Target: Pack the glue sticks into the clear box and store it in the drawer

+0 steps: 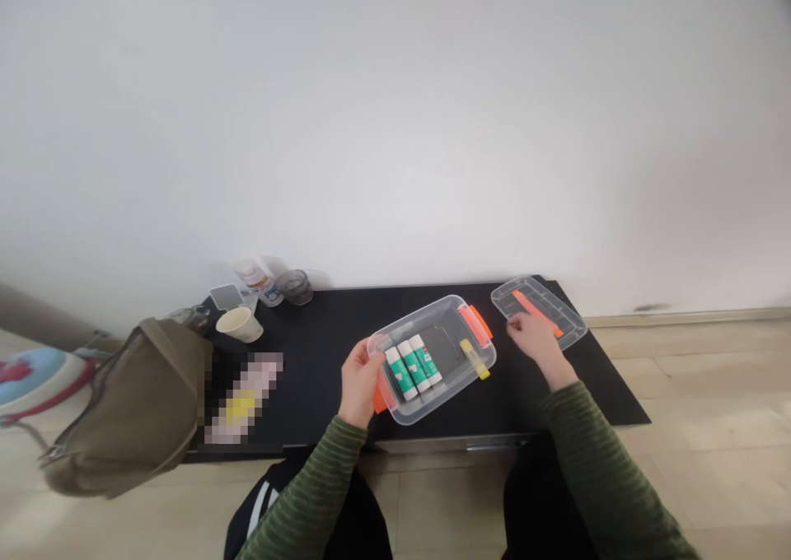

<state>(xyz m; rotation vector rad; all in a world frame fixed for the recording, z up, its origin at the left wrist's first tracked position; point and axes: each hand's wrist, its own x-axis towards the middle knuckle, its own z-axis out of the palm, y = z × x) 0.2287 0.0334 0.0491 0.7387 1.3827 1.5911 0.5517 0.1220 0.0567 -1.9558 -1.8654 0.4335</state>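
Two hands: left (360, 379) grips the box (432, 358) end, right (532, 335) rests loosely curled against the lid (539, 309)

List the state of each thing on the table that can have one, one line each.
Clear box: open, lid off, held at its near end by the left hand.
Lid: off, lying flat; right hand touches it.
Glue sticks: capped, lying inside the box.
Paper cup: tipped.
Bag: slumped.

Left hand (360, 383) gripping clear box (432, 358) — 3 glue sticks (413, 368) inside, right hand (536, 335) touching lid (539, 310)
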